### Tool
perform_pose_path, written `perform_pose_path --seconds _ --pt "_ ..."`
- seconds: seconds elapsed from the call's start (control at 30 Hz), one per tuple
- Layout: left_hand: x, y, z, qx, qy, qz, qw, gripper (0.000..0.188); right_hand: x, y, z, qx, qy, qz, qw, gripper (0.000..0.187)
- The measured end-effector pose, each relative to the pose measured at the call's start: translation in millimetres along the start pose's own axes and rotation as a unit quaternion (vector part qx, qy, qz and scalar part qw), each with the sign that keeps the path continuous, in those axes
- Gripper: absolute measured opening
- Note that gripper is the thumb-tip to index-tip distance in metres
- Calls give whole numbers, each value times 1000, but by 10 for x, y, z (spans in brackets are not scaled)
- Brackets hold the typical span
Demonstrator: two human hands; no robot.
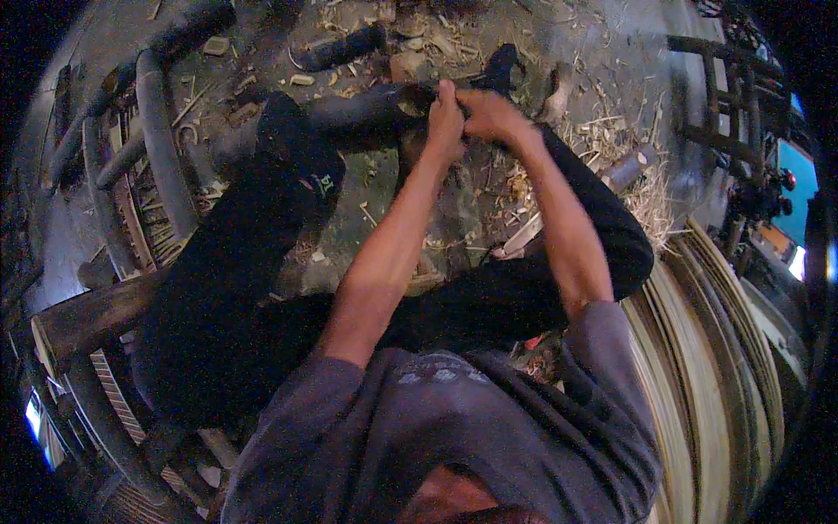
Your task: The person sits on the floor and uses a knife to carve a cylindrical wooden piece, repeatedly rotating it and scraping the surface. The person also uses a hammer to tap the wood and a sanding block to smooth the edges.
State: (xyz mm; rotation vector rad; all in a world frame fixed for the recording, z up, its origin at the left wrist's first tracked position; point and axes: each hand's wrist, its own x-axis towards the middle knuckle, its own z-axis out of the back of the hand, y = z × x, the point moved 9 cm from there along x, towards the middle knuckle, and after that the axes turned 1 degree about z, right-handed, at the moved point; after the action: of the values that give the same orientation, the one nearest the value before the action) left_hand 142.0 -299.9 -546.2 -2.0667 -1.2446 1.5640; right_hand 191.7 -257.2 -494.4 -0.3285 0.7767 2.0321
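Note:
My left hand (pixel 446 127) is closed, with its thumb pointing away from me, beside the end of a thick dark log (pixel 362 113). Close against it, my right hand (pixel 497 118) has its fingers bent in toward the left one. Whatever the two hands hold between them is hidden or too small to make out. Just beyond the right hand sticks up a dark, blurred shape (pixel 502 65) whose kind I cannot tell. Both forearms reach out between my black-trousered legs.
Long pale split strips (pixel 698 375) lie bundled along my right. Shavings (pixel 646 201) are heaped beyond my right knee, beside a short log piece (pixel 628 166). Dark pole frames (pixel 161 148) stand at the left. Another dark cylinder (pixel 340 50) lies on the littered floor ahead.

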Motion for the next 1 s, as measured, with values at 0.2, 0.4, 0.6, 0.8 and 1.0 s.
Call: perform_pose_path --seconds 0.2,0.4,0.6,0.8,1.0 --pt "-38 205 233 526 230 -3 819 66 -546 299 -1119 401 -376 -190 813 57" --pt "32 132 249 481 109 -62 868 72 -530 329 -694 451 -347 -118 814 61" --pt "-20 19 143 403 -8 -53 914 73 -553 90 -448 417 -199 -123 878 51" --pt "-29 52 33 268 -76 -1 960 73 -327 -319 -446 317 -108 -73 939 40" --pt "77 46 -36 185 -116 23 976 73 -166 -193 -58 183 -16 17 983 43"
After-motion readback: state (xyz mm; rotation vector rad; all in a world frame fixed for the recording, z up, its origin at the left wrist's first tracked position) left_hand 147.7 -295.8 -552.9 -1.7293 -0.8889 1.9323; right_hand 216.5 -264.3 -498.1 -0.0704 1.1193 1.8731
